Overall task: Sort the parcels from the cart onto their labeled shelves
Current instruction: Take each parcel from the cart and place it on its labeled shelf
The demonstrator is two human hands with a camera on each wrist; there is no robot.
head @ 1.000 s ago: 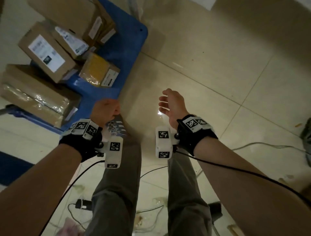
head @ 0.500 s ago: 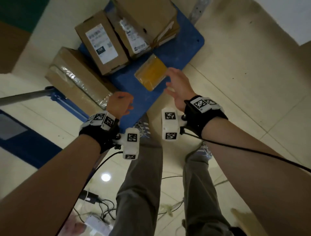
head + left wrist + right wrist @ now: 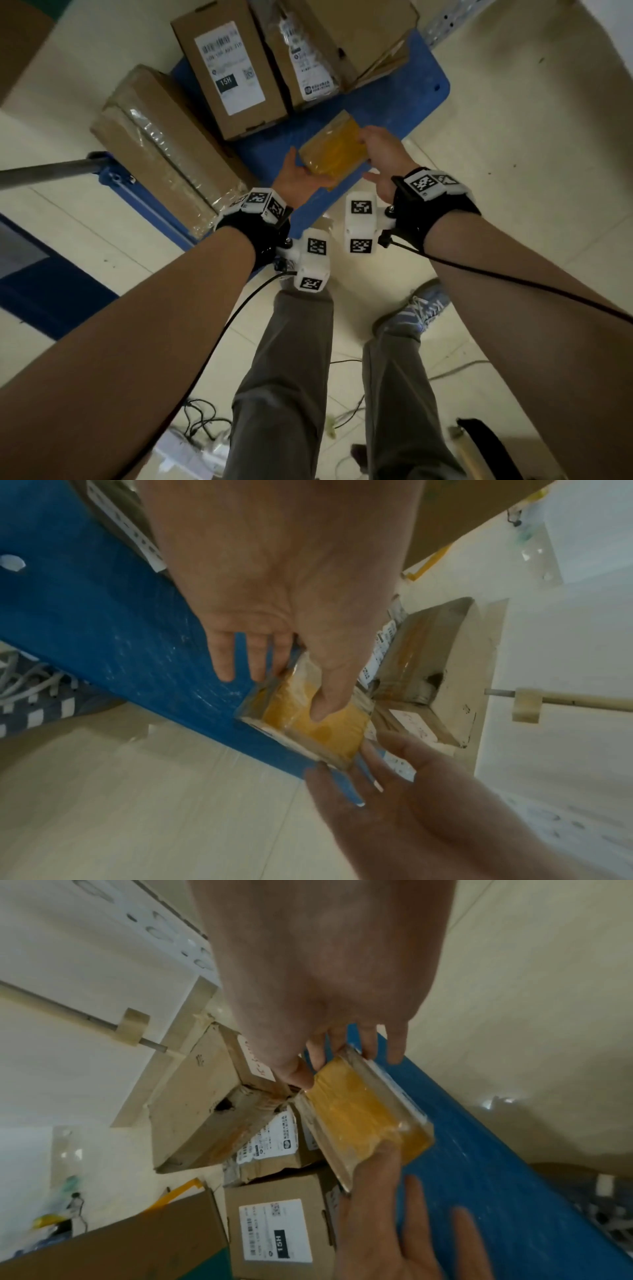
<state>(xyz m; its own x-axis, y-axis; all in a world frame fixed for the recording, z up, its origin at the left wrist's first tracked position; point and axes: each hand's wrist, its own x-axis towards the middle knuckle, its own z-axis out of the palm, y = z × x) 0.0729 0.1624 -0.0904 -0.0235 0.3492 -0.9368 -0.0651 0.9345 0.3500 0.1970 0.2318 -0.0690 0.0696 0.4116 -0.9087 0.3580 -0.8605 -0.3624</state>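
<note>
A small yellow parcel (image 3: 334, 150) wrapped in clear tape sits at the near edge of the blue cart deck (image 3: 404, 99). My left hand (image 3: 303, 169) holds its near left end, with the thumb on top (image 3: 323, 704) and the fingers along its underside. My right hand (image 3: 370, 145) pinches the far right end between thumb (image 3: 298, 1074) and fingers. In the right wrist view the yellow parcel (image 3: 359, 1115) is tilted, one long edge raised off the cart deck (image 3: 496, 1164). The left wrist view shows the yellow parcel (image 3: 329, 729) between both hands.
On the cart behind the parcel stand a cardboard box labelled 15H (image 3: 233, 68), a second labelled box (image 3: 308, 54) and a long taped box (image 3: 161, 144). The cart handle (image 3: 51, 173) reaches left. Cables (image 3: 202, 421) lie on the tiled floor by my feet.
My view swung toward the cart as I stepped up to it. Both hands reached forward and took hold of the yellow parcel, the left one opening from a loose fist.
</note>
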